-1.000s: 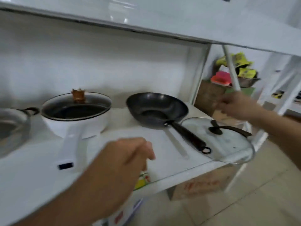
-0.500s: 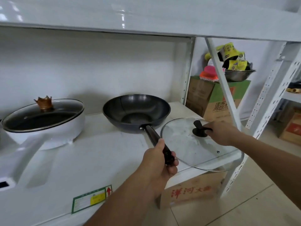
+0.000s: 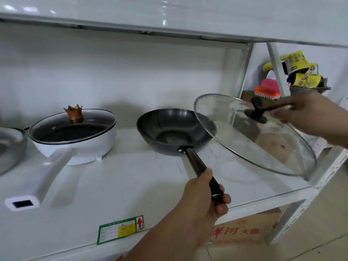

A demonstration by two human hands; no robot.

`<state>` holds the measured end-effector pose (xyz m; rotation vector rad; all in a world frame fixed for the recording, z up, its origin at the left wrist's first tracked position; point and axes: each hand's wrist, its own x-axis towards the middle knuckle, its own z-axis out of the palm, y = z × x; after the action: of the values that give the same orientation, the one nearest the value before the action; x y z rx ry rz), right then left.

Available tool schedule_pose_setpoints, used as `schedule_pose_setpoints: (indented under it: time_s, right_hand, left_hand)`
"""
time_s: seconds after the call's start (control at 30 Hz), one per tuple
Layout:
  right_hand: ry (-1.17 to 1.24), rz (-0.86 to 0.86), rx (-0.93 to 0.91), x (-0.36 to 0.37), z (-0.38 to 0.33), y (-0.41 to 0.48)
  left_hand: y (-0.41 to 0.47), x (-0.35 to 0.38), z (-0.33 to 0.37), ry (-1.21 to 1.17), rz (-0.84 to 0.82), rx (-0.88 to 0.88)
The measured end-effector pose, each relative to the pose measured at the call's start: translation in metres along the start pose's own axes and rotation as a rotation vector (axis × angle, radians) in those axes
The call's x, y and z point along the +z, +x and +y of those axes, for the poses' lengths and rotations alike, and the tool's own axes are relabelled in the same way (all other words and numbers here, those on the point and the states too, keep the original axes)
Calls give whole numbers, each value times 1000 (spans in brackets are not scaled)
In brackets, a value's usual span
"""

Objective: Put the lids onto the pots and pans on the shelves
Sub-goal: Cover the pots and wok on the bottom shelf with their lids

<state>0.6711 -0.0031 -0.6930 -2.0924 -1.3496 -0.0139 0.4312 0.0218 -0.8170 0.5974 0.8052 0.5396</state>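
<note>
**Glass lid tilted beside the wok, ready to seat**

Glass lid (image 3: 250, 136), round, clear, steel-rimmed with a black handle, hangs tilted in the air, its low edge toward the viewer, its far edge overlapping the rim of the black round-bottomed wok (image 3: 175, 129) on the white shelf (image 3: 113, 185). The right hand (image 3: 308, 115) grips the lid's handle; the left hand (image 3: 203, 202) is closed round the wok's dark handle, steadying it. To do this well, I would level the lid, centre it over the rim away from the right hand's side, and lower it gently. Left of the left hand, the white pan (image 3: 75, 140) already wears its crown-knobbed lid. Below the left hand, a green-bordered label (image 3: 120, 230) is unreadable; the cardboard box (image 3: 241, 232) shows red characters, seemingly "洋河大曲".
</note>
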Motion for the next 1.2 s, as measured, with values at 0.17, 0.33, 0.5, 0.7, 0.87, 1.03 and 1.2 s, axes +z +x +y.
schedule_pose_setpoints:
  time_s: [0.17, 0.33, 0.5, 0.7, 0.87, 1.03, 1.2]
  right_hand:
    - [-85, -60, -74, 68, -74, 82]
    - [-82, -111, -43, 151, -110, 129]
    - [-144, -124, -35, 199, -121, 149]
    - [-149, -135, -33, 220, -118, 153]
    - [-144, -128, -31, 222, -112, 155]
    - [-175, -122, -37, 220, -111, 157]
    - [-212, -146, -62, 217, -112, 157]
  left_hand:
    - [1, -2, 2, 6, -8, -33]
    - [6, -4, 6, 28, -23, -38]
    - [9, -8, 5, 82, -43, -16]
    - [9, -11, 5, 126, -60, 24]
    - [7, -11, 4, 129, -54, 37]
    - [9, -10, 3, 135, -45, 50]
    - [9, -9, 4, 114, -64, 47]
